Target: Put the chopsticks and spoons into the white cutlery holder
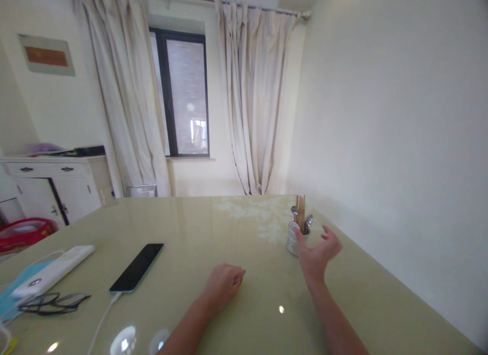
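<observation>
A small white utensil holder (293, 242) stands on the glossy green table (229, 228) near the right wall, with wooden chopsticks (301, 211) and metal spoons in it. My right hand (317, 255) is raised just to the right of the holder, fingers spread and curved, thumb close to its rim, holding nothing. My left hand (224, 282) rests on the table near the middle, fingers curled loosely under, nothing visible in it.
A black phone (137, 267) on a white cable lies to the left, beside a white power bank (53, 271), black glasses (53, 302) and a blue mask. A white cabinet (57, 184) and curtained window stand beyond the table. The wall runs along the right edge.
</observation>
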`<state>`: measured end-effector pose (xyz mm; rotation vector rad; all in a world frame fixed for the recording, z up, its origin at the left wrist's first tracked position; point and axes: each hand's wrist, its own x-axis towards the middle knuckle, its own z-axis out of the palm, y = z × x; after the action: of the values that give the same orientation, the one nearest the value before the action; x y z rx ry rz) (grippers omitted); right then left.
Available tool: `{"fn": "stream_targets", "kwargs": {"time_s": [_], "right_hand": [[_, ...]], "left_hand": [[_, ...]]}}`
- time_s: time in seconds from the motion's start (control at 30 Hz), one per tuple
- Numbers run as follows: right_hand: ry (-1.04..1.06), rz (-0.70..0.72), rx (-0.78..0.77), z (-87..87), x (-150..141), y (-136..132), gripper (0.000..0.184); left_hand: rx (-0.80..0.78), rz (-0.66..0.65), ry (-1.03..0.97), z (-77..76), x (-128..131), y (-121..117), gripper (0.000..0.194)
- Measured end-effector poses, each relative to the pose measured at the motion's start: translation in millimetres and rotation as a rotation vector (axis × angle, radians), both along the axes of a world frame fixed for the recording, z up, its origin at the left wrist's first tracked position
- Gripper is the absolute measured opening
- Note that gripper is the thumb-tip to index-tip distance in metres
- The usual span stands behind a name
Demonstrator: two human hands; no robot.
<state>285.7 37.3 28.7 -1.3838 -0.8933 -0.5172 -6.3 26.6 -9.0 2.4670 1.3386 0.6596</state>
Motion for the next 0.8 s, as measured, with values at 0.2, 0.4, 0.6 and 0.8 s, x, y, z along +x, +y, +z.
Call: {"fn": "stream_targets", "kwargs": {"time_s": [0.2, 0.4, 0.6, 0.8], "right_hand": [[0.398, 0.233, -0.341, -25.5, 33.8, 21.1, 0.116], [0.406, 0.396, -0.441, -28.8, 30.4, 21.2, 0.070], [0.346, 0.532, -0.428, -25.3, 3.2, 14.1, 0.061], [0.233, 0.823, -0.506, -23.5, -55.8, 0.3, 0.055]], "left_hand": [[0.017, -0.001, -0.027, 1.5, -0.3, -0.5, 0.043], [0.025, 0.001, -0.030, 3.9, -1.8, 0.4, 0.040], [-0.014, 0.104, -0.137, 8.7, 1.7, -3.0, 0.021], [-0.102, 0.082, -0.338, 2.1, 4.6, -3.8, 0.049]]}}
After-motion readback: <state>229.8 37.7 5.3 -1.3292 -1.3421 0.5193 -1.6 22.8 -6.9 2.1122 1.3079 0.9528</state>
